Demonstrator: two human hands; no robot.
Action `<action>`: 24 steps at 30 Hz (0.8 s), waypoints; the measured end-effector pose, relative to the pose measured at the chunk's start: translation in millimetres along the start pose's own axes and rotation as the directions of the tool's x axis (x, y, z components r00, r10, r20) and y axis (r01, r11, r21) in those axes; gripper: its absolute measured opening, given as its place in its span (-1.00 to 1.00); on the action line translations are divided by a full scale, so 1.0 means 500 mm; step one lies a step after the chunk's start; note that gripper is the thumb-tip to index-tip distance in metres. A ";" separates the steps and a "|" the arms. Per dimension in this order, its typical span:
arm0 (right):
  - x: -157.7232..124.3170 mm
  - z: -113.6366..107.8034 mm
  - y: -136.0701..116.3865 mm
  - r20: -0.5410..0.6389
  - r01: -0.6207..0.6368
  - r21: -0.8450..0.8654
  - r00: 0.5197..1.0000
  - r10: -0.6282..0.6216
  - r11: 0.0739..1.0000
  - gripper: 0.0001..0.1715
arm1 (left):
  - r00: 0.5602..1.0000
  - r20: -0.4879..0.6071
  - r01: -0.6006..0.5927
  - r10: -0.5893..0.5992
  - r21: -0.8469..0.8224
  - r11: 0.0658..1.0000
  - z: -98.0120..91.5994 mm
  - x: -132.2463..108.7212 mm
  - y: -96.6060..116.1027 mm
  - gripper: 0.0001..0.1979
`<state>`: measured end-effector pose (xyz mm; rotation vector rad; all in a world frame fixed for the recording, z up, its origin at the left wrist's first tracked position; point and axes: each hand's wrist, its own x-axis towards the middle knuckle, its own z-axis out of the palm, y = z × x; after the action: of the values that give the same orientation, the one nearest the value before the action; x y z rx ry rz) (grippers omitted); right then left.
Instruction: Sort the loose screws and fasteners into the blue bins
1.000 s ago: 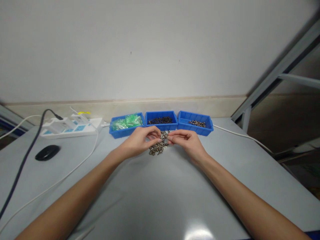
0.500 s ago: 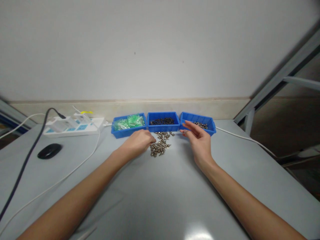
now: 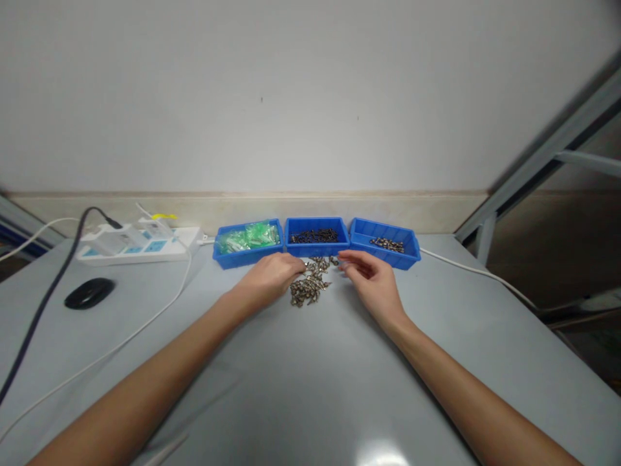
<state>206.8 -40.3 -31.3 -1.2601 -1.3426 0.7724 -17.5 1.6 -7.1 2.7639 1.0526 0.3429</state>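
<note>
A loose pile of small shiny metal pieces, apparently screws or similar hardware (image 3: 309, 288), lies on the grey table. At the pile's left edge, my left hand (image 3: 274, 277) has its fingers pressed together; whatever is in them is hidden. On the pile's upper right side is my right hand (image 3: 373, 285), fingers curved and thumb a little apart, with nothing visible between them. Behind the pile stands a blue bin of dark screws (image 3: 317, 248). To its right, another blue bin (image 3: 407, 261) holds a small heap of metal pieces.
A third blue bin (image 3: 247, 260) at the left contains clear and green plastic packets. Farther left are a white power strip (image 3: 145, 257) with plugs, a black mouse (image 3: 90, 293) and loose cables. A wall rises behind the bins; a metal frame (image 3: 490, 233) stands at the right.
My right hand has moved left and nearer, from in front of the right bin to the pile, uncovering that bin's metal pieces. My left hand has shifted only slightly.
</note>
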 end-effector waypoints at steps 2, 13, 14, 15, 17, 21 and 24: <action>-0.004 -0.001 0.001 0.063 0.105 -0.198 0.994 -0.095 0.975 -0.69 | 1.000 0.001 -0.009 0.009 -0.013 1.000 -0.002 -0.001 0.000 -0.80; -0.017 -0.003 -0.004 0.356 0.398 -0.361 0.895 -0.270 0.844 -0.59 | 0.991 -0.084 0.079 -0.104 -0.254 0.964 -0.002 -0.003 -0.001 -0.82; -0.017 -0.003 -0.005 0.350 0.397 -0.345 0.895 -0.276 0.851 -0.61 | 0.989 -0.094 0.083 -0.114 -0.286 0.955 -0.005 -0.003 0.001 -0.83; -0.017 -0.003 -0.008 0.340 0.398 -0.327 0.896 -0.287 0.857 -0.63 | 0.986 -0.110 0.083 -0.125 -0.327 0.941 -0.008 -0.003 0.003 -0.84; -0.018 -0.002 -0.013 0.295 0.390 -0.288 0.905 -0.307 0.875 -0.67 | 0.978 -0.150 0.069 -0.148 -0.434 0.898 -0.015 -0.003 0.009 -0.86; -0.020 0.005 -0.022 0.268 0.236 -0.057 0.940 -0.212 0.970 -0.70 | 0.953 -0.200 0.048 -0.226 -0.639 0.768 -0.026 -0.002 0.029 -0.83; -0.022 0.012 -0.024 0.363 -0.012 0.192 0.930 -0.060 0.981 -0.69 | 0.942 -0.194 0.055 -0.273 -0.714 0.698 -0.026 0.000 0.043 -0.75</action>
<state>196.2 -52.1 -24.2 -0.9739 -1.5360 1.1344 -7.5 -13.6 10.3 1.9440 0.9494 0.9263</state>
